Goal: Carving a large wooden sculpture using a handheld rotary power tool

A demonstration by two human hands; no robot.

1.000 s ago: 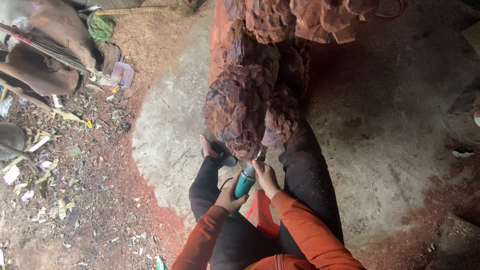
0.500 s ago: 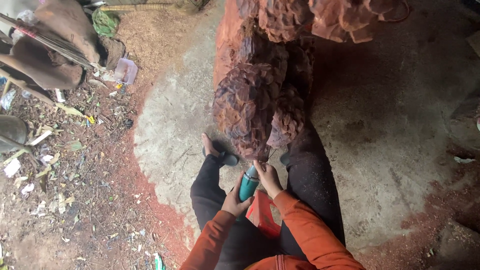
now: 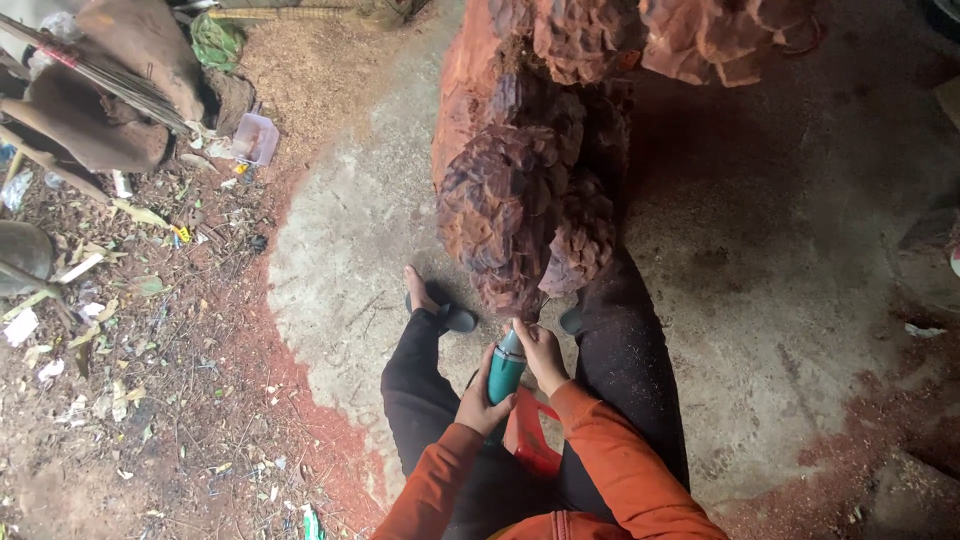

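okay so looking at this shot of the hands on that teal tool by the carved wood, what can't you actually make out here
Head view only:
- Working tip of the teal tool: hidden between the right hand and the carved wood.
- Left hand: its fingers wrap behind the tool, so the grip is unseen.
- Top of the carving: cut off by the upper edge.
- Red object between the knees: partly covered by the sleeves, kind unclear.
- Clear tub: too small to see contents.
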